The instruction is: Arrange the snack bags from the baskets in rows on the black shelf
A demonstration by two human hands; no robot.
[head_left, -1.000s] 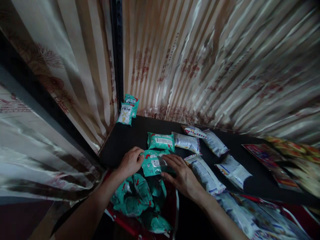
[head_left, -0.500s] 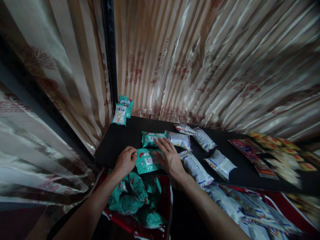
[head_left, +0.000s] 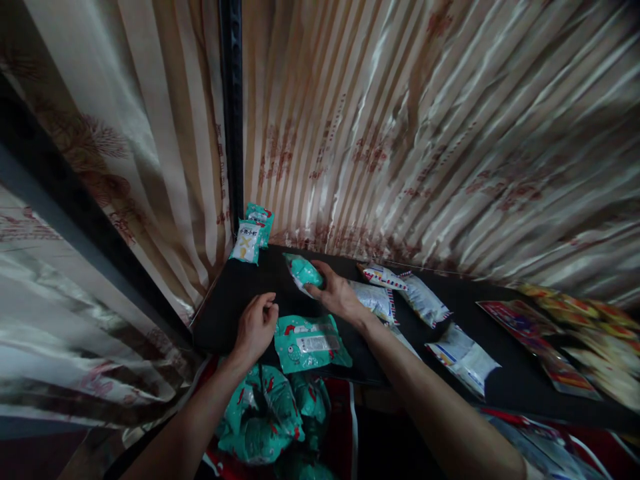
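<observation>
My right hand [head_left: 336, 288] is closed on the right end of a small green snack packet [head_left: 303, 270], which it holds tilted over the black shelf [head_left: 220, 310]. My left hand [head_left: 257, 325] is loosely curled, nothing visible in its fingers. Just right of it, a second green snack packet [head_left: 313, 343] lies flat near the shelf's front edge. Several more green packets [head_left: 265, 413] fill a red bag [head_left: 343, 427] below that edge. In the far left corner, two green packets, the front one with a white face [head_left: 246, 241], stand leaning by the dark post.
White-blue snack packets [head_left: 423, 300] lie right of my right hand, one partly behind my wrist. Farther right is a red flat packet [head_left: 537, 340] with blurred yellow packs [head_left: 585, 310]. Patterned curtains [head_left: 320, 120] and a dark metal post [head_left: 231, 113] bound the shelf.
My right hand has moved up and left, picking up the rear green packet and tilting it. My left hand has come off the front green packet, which stays on the shelf. The view has shifted slightly.
</observation>
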